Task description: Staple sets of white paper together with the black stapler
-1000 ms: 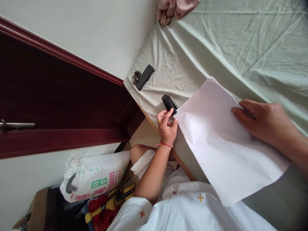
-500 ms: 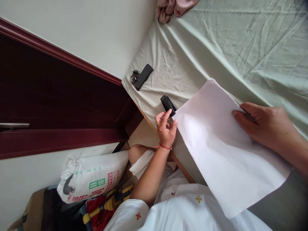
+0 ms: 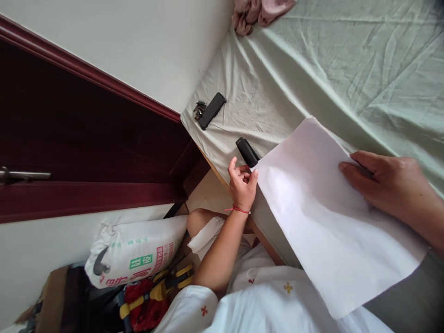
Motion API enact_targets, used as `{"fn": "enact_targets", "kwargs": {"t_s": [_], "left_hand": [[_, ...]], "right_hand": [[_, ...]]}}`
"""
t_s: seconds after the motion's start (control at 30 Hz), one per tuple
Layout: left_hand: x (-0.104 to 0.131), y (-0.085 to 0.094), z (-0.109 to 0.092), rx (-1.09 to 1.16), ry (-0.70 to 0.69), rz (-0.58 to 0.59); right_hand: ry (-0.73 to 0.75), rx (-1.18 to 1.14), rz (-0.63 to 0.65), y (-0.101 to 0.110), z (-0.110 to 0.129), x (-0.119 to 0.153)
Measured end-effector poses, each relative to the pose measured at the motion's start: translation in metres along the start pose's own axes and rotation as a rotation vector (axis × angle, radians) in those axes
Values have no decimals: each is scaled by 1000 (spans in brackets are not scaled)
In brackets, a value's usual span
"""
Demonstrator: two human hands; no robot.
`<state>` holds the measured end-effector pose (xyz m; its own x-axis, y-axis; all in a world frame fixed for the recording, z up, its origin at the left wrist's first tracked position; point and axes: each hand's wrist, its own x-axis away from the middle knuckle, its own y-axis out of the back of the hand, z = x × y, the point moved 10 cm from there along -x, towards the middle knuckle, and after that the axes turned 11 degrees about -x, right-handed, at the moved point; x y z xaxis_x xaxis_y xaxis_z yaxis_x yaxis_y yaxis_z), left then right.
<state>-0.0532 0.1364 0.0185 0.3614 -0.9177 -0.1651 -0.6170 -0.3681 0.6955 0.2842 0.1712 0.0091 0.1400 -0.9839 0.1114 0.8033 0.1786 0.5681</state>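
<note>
A stack of white paper sheets (image 3: pixel 333 217) is held up at a slant over the bed's edge. My right hand (image 3: pixel 388 178) grips its far right edge, thumb on top and the other fingers partly hidden beneath. At the left corner of the sheets is a black stapler (image 3: pixel 247 151), its near end touching or just over the corner. My left hand (image 3: pixel 243 182), with a red cord at the wrist, is at that same corner. Its thumb lies at the paper's edge with curled fingers close by, seemingly pinching the corner, while the index finger points up beside the stapler.
On the pale green bed sheet (image 3: pixel 347 69) lie a black oblong object (image 3: pixel 212 111) and a bunch of keys (image 3: pixel 200 110). Pink cloth (image 3: pixel 262 11) is bunched at the back. Left are a dark red door (image 3: pixel 86 125), a white sack (image 3: pixel 138 249) and a yellow-and-red item (image 3: pixel 157 291).
My left index finger has lifted off the stapler and now points up. The view has shifted slightly, while my right hand keeps its hold on the paper.
</note>
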Motion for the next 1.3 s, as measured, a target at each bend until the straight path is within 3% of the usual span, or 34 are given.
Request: {"fn": "enact_targets", "kwargs": {"t_s": [0.2, 0.37, 0.47, 0.6, 0.77, 1.03, 1.3], "left_hand": [[-4, 7, 4, 65, 199, 20], [6, -4, 8, 318, 500, 214], [15, -13, 9, 377, 593, 307], [19, -19, 15, 373, 612, 328], [17, -13, 16, 368, 601, 218], [16, -14, 16, 318, 632, 104], [16, -11, 12, 335, 517, 44]], "right_hand": [[31, -70, 26, 0, -1, -1], [72, -119, 37, 1, 7, -1], [71, -119, 26, 1, 7, -1], [64, -111, 76, -3, 2, -4], [55, -129, 232, -15, -2, -3], [133, -67, 102, -13, 7, -3], [224, -43, 166, -18, 14, -3]]}}
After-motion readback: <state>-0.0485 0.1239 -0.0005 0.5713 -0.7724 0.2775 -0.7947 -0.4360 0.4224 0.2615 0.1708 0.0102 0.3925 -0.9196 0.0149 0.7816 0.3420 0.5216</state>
